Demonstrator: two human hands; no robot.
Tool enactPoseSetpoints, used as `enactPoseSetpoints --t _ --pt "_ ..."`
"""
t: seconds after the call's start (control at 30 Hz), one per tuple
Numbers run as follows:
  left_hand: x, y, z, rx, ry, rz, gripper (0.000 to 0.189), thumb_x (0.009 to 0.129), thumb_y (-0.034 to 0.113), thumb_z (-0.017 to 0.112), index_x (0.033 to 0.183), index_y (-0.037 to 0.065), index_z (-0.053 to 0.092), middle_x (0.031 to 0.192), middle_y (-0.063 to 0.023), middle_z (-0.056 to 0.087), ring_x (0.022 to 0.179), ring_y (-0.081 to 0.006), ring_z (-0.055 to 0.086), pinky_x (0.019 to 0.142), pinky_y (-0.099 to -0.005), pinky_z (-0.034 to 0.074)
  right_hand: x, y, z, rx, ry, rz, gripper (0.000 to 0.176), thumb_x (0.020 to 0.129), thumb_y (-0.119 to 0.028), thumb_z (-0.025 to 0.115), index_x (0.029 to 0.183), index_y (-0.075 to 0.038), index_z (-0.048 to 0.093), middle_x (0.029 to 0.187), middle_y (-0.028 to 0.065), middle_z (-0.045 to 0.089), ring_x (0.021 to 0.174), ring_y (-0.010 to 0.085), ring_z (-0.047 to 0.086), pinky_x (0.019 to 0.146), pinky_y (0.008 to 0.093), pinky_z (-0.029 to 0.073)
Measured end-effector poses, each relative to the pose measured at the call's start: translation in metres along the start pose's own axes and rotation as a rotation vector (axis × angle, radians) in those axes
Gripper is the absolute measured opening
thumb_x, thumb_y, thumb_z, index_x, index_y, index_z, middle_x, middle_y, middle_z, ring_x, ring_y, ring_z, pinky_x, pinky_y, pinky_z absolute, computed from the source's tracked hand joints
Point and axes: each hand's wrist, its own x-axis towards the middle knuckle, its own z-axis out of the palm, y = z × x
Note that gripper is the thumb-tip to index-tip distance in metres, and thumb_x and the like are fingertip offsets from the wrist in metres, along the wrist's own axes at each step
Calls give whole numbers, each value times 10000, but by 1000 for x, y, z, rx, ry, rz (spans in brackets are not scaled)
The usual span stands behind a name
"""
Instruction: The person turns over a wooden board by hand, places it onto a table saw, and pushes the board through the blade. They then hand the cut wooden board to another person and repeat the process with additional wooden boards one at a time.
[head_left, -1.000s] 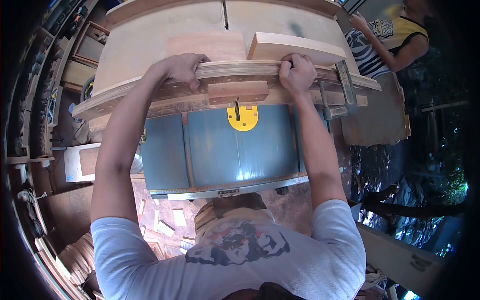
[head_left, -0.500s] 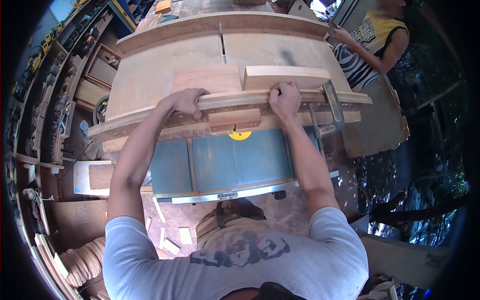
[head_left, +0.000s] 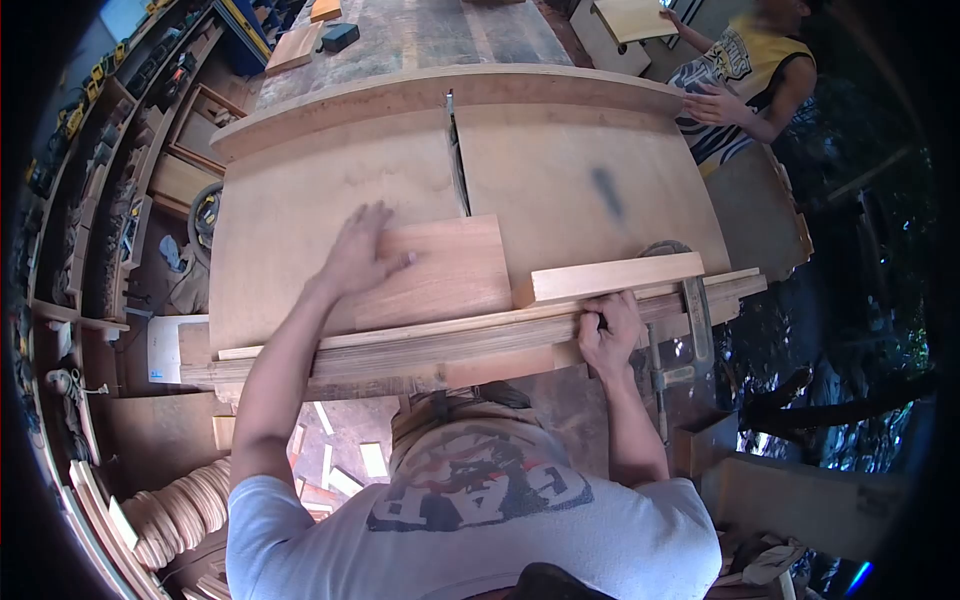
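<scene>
My left hand [head_left: 362, 255] lies with its fingers stretched out over the left end of a flat wooden board [head_left: 455, 270]. The board rests on the plywood base of a crosscut sled [head_left: 300, 190], against the near fence [head_left: 430, 345]. My right hand [head_left: 610, 330] is curled over that near fence, its fingertips partly hidden behind it. Just beyond the right hand sits a pale wood block [head_left: 615, 278], with a metal clamp [head_left: 697, 320] at its right end. A narrow saw slot [head_left: 459, 165] runs through the sled toward the board's far edge.
A far fence [head_left: 450, 90] crosses the sled. Behind it stands a worktable [head_left: 430, 40] with a dark box [head_left: 340, 38]. A person in a yellow top [head_left: 765, 60] is at the right. Shelves with tools [head_left: 110, 150] line the left. Wood offcuts [head_left: 373, 460] lie on the floor.
The sled has come toward me with the board and block, covering the blue saw table. My left hand has moved from the near fence onto the board. My right hand stays on the fence.
</scene>
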Motion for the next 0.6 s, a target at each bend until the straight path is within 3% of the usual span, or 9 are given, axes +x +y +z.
enactPoseSetpoints --t 0.1,0.2,0.3,0.4,0.5,0.53,0.6 --pt "18 -3 -12 -71 -412 -263 893 807 481 866 1413 -84 533 1350 -320 631 1320 -424 592 1144 -470 457 0 -3 -4 -3 -17 -18 139 726 35 618 803 -61 682 750 92 642 748 331 590 708 433 480" --pt "10 15 -43 -85 -322 -281 765 779 412 900 1300 -59 595 1189 -283 694 1192 -408 654 1053 -471 502 -6 -7 -16 20 -48 -23 174 735 36 649 881 -41 706 820 113 680 807 335 634 762 430 515" --pt "-9 39 -108 -166 -317 -302 769 721 387 951 1291 -5 614 1215 -218 697 1187 -384 651 1011 -457 527 3 -19 -35 39 -38 -64 200 746 12 692 942 -22 711 866 131 697 841 342 649 792 431 528" --pt "-53 52 -110 -126 -244 64 615 692 238 959 1187 25 663 1131 -169 700 1070 -364 658 929 -459 535 36 -64 -48 64 -68 -180 292 750 -42 755 1036 -9 704 962 145 706 890 347 644 816 435 527" --pt "-93 73 -113 -134 -23 206 476 710 172 915 1110 38 693 1058 -137 685 960 -351 633 872 -454 530 66 -101 -45 86 -209 -312 510 738 -197 851 1174 -1 675 1125 145 691 992 347 625 884 451 509" --pt "-107 83 -118 -78 80 242 479 668 88 864 1118 30 709 1028 -116 671 904 -332 605 832 -433 533 72 -110 -43 75 -225 -357 553 727 -239 856 1191 -2 669 1152 147 680 1008 346 621 898 456 503" --pt "-133 94 -140 62 196 306 505 648 99 826 1137 25 723 1018 -106 663 891 -323 593 801 -422 524 77 -127 -41 56 -271 -442 643 707 -321 867 1224 -3 657 1206 149 659 1039 344 612 928 466 489"
